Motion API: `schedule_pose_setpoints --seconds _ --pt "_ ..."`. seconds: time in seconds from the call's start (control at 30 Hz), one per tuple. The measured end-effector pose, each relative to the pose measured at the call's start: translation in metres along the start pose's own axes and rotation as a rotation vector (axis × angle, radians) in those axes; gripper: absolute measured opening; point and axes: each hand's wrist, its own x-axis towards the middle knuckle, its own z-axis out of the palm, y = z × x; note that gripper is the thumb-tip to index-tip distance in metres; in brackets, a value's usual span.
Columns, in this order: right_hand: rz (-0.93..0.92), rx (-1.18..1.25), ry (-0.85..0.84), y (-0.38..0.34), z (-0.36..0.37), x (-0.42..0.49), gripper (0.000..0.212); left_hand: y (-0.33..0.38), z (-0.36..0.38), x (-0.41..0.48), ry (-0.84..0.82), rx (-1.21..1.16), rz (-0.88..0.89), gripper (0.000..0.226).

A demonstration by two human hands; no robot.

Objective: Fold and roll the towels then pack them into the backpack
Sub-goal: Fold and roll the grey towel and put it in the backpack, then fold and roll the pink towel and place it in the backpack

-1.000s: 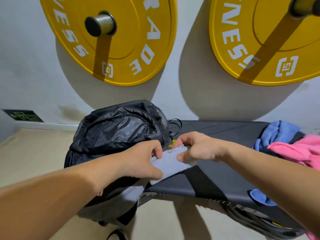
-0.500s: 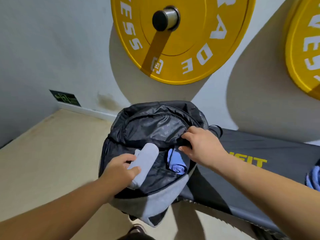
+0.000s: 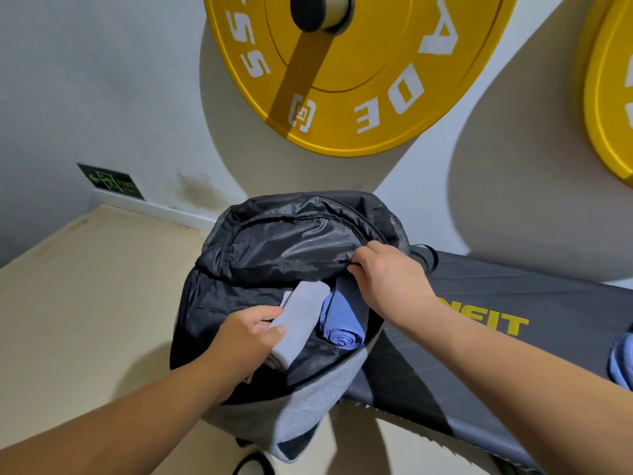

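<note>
- At the near lip of the backpack (image 3: 308, 382), the left hand (image 3: 246, 334) grips the grey rolled towel (image 3: 301, 313) with the thumb on top and fingers curled beneath. The roll's far end is pushed into the open mouth.
- A second ago this towel lay on the bench under both hands, the roll just being finished. Half a second ago it reached the opening, and now it slants deeper in. Folding and rolling are done for this one, and packing it looks nearly complete.
- Just to its right, a blue rolled towel (image 3: 342, 323) already lies inside, spiral end toward the camera. The two rolls appear to touch.
- Beyond them, the right hand (image 3: 387, 279) pinches the edge of the black flap and holds it up and back — it left the towel to do this.
- Farther right, on the black bench (image 3: 479, 303), part of another blue towel (image 3: 621, 358) shows at the frame edge — not yet packed.
- On the wall behind hangs a yellow weight plate (image 3: 359, 63).
</note>
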Motion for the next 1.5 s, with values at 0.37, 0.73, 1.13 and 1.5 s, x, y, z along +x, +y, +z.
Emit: schedule_pose_setpoints --seconds 0.37,0.73,1.13,1.5 --pt "0.016 0.138 -0.100 0.007 -0.007 -0.002 0.022 0.023 0.049 0.050 0.119 0.017 0.020 0.025" --pt "0.063 0.009 -0.123 0.021 -0.058 -0.031 0.030 0.081 0.064 -0.001 0.193 0.487 0.429 0.015" --pt "0.580 -0.289 -0.275 0.174 -0.135 -0.183 0.033 0.209 0.253 -0.080 -0.252 0.677 0.722 0.016" --pt "0.976 -0.095 -0.274 0.256 -0.163 -0.251 0.027 0.174 0.293 -0.093 -0.322 0.649 0.776 0.011"
